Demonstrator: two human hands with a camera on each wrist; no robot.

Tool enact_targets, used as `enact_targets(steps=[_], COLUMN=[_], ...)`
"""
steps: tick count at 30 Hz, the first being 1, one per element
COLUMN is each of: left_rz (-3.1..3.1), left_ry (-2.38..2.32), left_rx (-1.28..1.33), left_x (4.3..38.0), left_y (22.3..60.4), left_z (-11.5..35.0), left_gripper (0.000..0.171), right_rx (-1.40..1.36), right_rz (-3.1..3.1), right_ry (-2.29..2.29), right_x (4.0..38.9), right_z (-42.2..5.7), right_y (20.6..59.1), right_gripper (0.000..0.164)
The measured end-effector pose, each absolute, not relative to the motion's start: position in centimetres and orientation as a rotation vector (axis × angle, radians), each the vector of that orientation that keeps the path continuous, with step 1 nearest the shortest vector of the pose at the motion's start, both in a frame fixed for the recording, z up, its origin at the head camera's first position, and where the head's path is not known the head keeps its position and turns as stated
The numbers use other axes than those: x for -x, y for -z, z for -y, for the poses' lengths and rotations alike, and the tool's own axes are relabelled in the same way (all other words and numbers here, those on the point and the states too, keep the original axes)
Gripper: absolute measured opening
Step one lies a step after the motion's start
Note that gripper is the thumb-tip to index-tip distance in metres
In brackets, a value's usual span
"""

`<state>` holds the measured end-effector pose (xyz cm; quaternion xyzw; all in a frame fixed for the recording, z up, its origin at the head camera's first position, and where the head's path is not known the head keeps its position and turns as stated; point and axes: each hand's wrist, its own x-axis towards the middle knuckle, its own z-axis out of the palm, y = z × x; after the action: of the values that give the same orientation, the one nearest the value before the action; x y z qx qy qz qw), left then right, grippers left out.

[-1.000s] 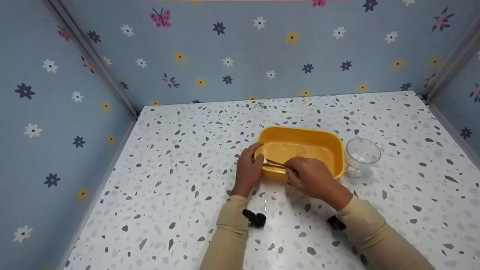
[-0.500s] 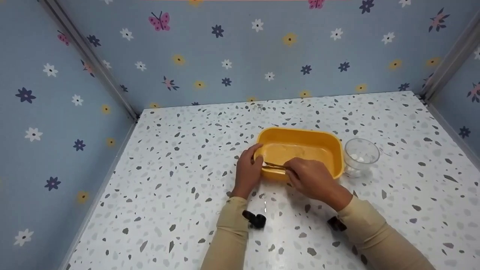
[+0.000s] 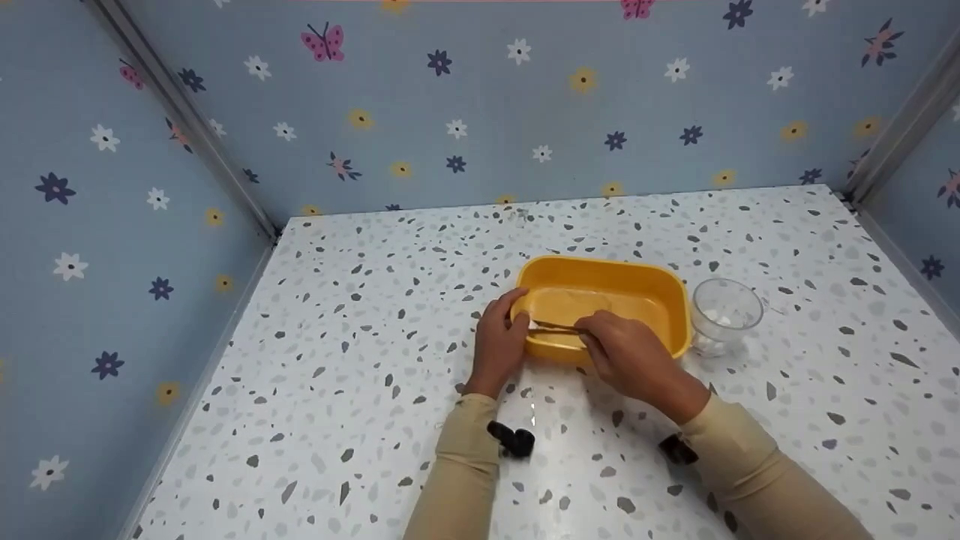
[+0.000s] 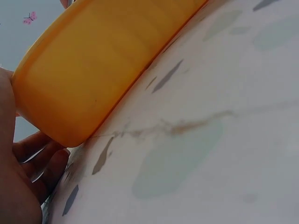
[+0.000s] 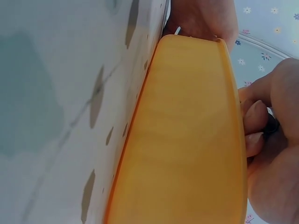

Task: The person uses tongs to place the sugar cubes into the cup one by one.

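Observation:
A yellow plastic tub (image 3: 600,264) stands on the table. My left hand (image 3: 501,345) grips its left end, thumb at the rim and fingers along the outer wall, as the left wrist view shows too. My right hand (image 3: 634,360) holds brown tweezers (image 3: 559,328) over the tub's near rim, with the tips pointing left. A small white piece (image 3: 534,325) shows at those tips, close to my left thumb; my left hand partly hides it. In the right wrist view, curled fingers (image 5: 254,116) are at the rim, and the tub's side hides the tweezers' tips.
Right beside the tub stands a clear glass bowl (image 3: 726,304) with several white pieces in it. The white speckled table (image 3: 360,337) meets blue flowered walls (image 3: 480,97) at the back and both sides. Small black wrist mounts (image 3: 514,440) sit at both sleeves.
Both hands stay at nearly the same place. My right hand and the tweezers shift only slightly near the tub's left end; the tub and glass bowl keep their places.

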<state>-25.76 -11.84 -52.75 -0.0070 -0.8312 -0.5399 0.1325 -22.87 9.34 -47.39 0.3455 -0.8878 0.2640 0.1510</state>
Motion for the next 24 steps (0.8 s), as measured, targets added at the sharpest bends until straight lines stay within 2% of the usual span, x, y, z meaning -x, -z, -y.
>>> enact_targets(steps=[24], left_rz=[2.402], left_ry=[1.581], left_rx=[0.025], left_x=[25.8], left_y=[52.8], left_z=[11.8], left_gripper=[0.039], right_rx=[-0.847], right_rz=[2.458], right_ry=[-0.808], right_x=[22.5], right_z=[-10.7], right_y=[46.0], right_gripper=[0.010])
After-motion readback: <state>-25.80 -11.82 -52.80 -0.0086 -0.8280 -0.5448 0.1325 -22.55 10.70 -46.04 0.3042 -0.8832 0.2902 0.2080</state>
